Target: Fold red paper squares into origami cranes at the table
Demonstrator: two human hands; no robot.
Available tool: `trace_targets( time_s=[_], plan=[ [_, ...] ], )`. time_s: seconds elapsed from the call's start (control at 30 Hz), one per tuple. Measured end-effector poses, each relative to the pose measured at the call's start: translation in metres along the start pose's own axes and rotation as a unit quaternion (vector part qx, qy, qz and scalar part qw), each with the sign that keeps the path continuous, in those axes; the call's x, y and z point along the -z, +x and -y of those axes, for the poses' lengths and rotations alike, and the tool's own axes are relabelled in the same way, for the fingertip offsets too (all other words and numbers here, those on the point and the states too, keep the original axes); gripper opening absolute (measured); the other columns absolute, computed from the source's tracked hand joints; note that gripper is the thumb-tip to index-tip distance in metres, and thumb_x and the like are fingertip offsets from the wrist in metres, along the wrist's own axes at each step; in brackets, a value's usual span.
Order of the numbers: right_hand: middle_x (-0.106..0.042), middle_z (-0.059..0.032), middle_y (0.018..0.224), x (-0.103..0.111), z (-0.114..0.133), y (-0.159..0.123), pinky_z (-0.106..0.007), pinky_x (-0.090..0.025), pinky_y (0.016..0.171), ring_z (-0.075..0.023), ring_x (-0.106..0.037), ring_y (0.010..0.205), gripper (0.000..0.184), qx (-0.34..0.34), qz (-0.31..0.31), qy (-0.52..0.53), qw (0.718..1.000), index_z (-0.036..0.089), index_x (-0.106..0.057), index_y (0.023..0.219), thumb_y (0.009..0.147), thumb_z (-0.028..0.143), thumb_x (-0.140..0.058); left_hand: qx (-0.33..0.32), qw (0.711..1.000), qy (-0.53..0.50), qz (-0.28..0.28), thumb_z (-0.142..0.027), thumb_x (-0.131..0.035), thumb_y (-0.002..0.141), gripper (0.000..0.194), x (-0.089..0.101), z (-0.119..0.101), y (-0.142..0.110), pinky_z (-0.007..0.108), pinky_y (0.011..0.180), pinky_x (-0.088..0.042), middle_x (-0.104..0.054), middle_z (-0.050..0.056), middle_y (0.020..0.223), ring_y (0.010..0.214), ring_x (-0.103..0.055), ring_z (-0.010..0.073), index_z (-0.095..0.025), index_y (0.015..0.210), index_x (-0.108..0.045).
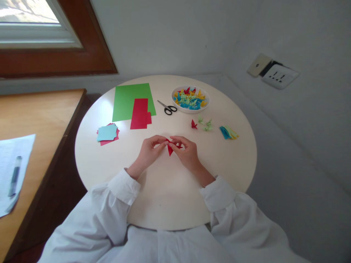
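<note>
Near the middle of the round white table (161, 204), a small folded piece of red paper (170, 149) is pinched between both hands. My left hand (151, 149) grips its upper left corner between thumb and fingertips. From the other side, my right hand (187, 149) holds it with thumb and forefinger, and a red point sticks out below the thumbs. Beyond my right hand sit a finished-looking red paper crane (193, 124) and several pale green paper cranes (207, 126).
A white dish (175, 106) holds many coloured paper cranes. Black-handled scissors (168, 108) lie left of it. Green paper (123, 104), red strips (139, 114), light blue squares (107, 132) on red ones, and a blue-yellow folded stack (229, 132) surround the hands.
</note>
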State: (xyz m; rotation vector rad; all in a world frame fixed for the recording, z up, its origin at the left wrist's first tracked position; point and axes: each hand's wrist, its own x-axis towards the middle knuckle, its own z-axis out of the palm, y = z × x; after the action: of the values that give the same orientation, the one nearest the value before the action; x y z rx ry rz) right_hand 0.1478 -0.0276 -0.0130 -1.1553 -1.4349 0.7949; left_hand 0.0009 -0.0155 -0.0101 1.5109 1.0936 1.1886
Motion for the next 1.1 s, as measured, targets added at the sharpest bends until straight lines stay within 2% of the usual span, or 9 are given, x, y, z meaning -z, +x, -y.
trace_targets(
  time_s=[0.23,0.47,0.6,0.73,0.93,1.1],
  plan=[
    [-0.069,-0.0028,0.078,-0.001,-0.002,0.0,-0.029,-0.05,0.065,-0.0147,-0.06,0.067,0.017,-0.005,0.007,0.012,1.0,0.021,-0.068,0.085,0.068,0.024,-0.066,0.001,1.0,-0.015,-0.017,-0.028,-0.066,0.069,0.012,0.0,-0.005,0.002,0.027,0.066,-0.048,-0.065,0.003,0.069,0.067,-0.06,0.0142,-0.016,0.069,-0.064],
    [-0.069,-0.0055,0.092,0.001,-0.009,0.005,-0.03,-0.052,0.072,-0.0174,-0.064,0.081,0.026,-0.067,0.038,0.11,0.991,0.02,-0.066,0.09,0.066,0.031,-0.069,0.025,0.993,-0.081,-0.079,-0.026,-0.067,0.067,0.012,0.004,-0.007,0.004,0.023,0.059,-0.042,-0.06,-0.001,0.065,0.06,-0.052,0.0097,-0.016,0.07,-0.062],
    [-0.07,-0.0044,0.08,0.003,-0.012,0.007,-0.028,-0.049,0.066,-0.0165,-0.063,0.074,0.016,-0.067,0.044,0.098,0.992,0.019,-0.068,0.078,0.068,0.032,-0.067,0.028,0.992,-0.098,-0.078,-0.028,-0.066,0.068,0.013,0.004,-0.002,0.005,0.023,0.058,-0.04,-0.057,-0.003,0.062,0.058,-0.049,0.009,-0.016,0.071,-0.061],
    [-0.068,-0.003,0.073,0.003,-0.014,0.007,-0.028,-0.047,0.063,-0.0154,-0.061,0.068,0.013,-0.067,0.022,0.08,0.994,0.018,-0.067,0.073,0.068,0.03,-0.066,0.031,0.992,-0.1,-0.069,-0.03,-0.067,0.068,0.017,0.002,-0.001,0.004,0.022,0.058,-0.039,-0.056,-0.003,0.063,0.058,-0.048,0.0086,-0.016,0.071,-0.06],
    [-0.067,-0.0024,0.072,0.004,-0.012,0.006,-0.028,-0.046,0.064,-0.0153,-0.059,0.069,0.01,-0.043,0.008,0.049,0.998,0.018,-0.066,0.072,0.071,0.028,-0.064,0.053,0.99,-0.116,-0.061,-0.032,-0.066,0.069,0.019,0.002,-0.005,0.002,0.022,0.061,-0.041,-0.059,-0.001,0.069,0.064,-0.052,0.0093,-0.015,0.076,-0.062],
    [-0.065,-0.0028,0.077,0.006,-0.012,0.005,-0.028,-0.046,0.066,-0.0157,-0.059,0.075,0.005,0.041,-0.001,0.017,0.999,0.02,-0.065,0.076,0.074,0.024,-0.062,0.05,0.99,-0.119,-0.062,-0.036,-0.062,0.073,0.026,0.005,-0.004,0.002,0.023,0.063,-0.044,-0.06,0.0,0.078,0.068,-0.053,0.01,-0.017,0.09,-0.063]
  ],
)
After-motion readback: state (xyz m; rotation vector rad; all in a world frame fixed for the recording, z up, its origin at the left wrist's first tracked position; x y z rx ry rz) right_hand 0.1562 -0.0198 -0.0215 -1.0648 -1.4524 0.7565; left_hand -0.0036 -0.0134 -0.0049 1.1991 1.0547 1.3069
